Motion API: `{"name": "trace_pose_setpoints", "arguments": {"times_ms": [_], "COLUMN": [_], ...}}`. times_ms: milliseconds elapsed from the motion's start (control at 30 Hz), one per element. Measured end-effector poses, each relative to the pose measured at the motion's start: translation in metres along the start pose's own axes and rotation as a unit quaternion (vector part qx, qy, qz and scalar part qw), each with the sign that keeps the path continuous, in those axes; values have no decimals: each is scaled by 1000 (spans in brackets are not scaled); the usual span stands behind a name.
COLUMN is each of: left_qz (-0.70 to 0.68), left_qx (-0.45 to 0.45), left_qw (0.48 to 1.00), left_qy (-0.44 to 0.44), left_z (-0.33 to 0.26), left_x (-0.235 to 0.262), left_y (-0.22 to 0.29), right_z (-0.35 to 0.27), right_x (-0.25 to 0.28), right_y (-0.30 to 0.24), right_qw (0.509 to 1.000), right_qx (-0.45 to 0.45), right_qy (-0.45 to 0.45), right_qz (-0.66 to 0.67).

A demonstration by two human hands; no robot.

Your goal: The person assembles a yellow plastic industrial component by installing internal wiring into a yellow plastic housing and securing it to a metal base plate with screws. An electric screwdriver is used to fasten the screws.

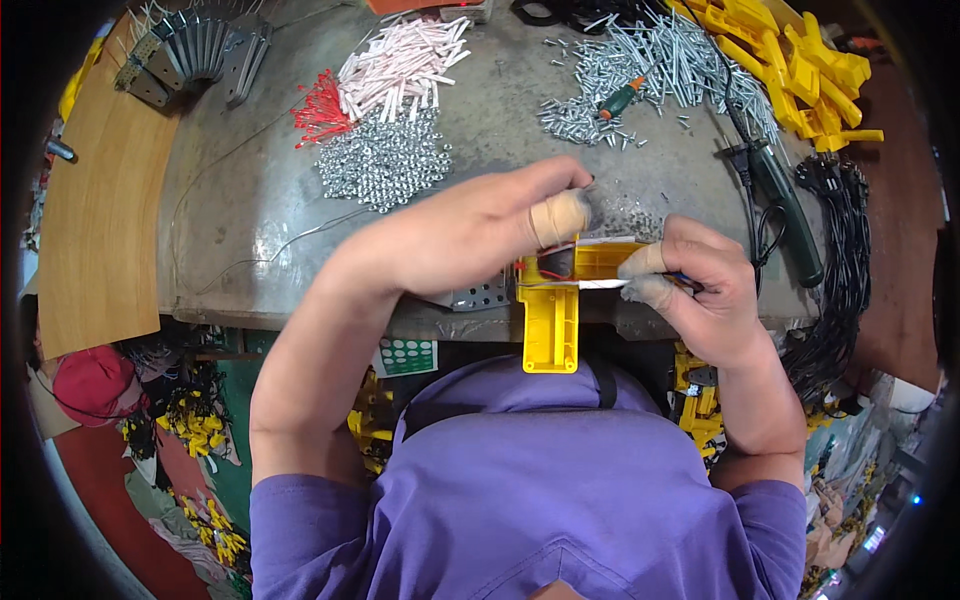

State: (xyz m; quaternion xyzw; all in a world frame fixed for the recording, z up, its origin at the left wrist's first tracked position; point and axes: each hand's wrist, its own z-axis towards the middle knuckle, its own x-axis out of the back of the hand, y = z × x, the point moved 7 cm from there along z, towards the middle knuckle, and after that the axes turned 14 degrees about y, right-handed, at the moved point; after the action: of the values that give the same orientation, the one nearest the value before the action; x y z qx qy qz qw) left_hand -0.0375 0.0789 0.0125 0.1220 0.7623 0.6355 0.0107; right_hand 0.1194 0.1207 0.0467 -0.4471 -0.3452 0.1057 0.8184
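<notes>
The left hand and the right hand both hold a yellow plastic housing at the near edge of the grey table. The left fingers, one of them wrapped in beige tape, are bent down onto the top of the housing, where a red wire shows inside it. The right fingers, also taped, are closed on the right end of the housing and pinch a thin white strip there. The long part of the housing hangs below the fingers, over the purple shirt.

Beyond the left fingers lie a heap of small silver nuts, a bundle of white tubes and a bunch of red pieces. Beyond the right fingers is a pile of silver screws with a green-handled screwdriver on it, and further right a stack of yellow plastic parts. Just right of the right hand lies a dark green electric tool with black cable. Below the left fingers, under the table edge, a white label with green dots is fixed.
</notes>
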Motion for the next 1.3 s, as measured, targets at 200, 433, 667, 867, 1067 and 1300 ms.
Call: {"name": "trace_pose_setpoints", "arguments": {"times_ms": [200, 433, 667, 867, 1067, 1300], "left_qz": [-13, 281, 317, 346, 306, 281], "left_qx": [-25, -214, -305, -256, -261, -247], "left_qw": [999, 916, 859, 869, 878, 885], "left_qy": [-38, 191, 262, 247, 260, 276], "left_z": [-4, -19, -27, -24, -28, -27], "left_x": [5, -14, -25, -31, -25, -21], "left_y": [-10, 16, 14, 15, 17, 11], "right_z": [-5, -5, 31, 94, 108, 36], "right_x": [1, -3, 12, 9, -8, 38], "right_y": [8, 5, 23, 59, 41, 15], "right_qw": [999, 996, 997, 934, 864, 733], "right_qx": [-11, -8, -35, 169, 288, -213], "right_qy": [-32, -84, -51, -36, -82, 320], "right_qz": [27, 23, 43, -314, -405, 561]}}
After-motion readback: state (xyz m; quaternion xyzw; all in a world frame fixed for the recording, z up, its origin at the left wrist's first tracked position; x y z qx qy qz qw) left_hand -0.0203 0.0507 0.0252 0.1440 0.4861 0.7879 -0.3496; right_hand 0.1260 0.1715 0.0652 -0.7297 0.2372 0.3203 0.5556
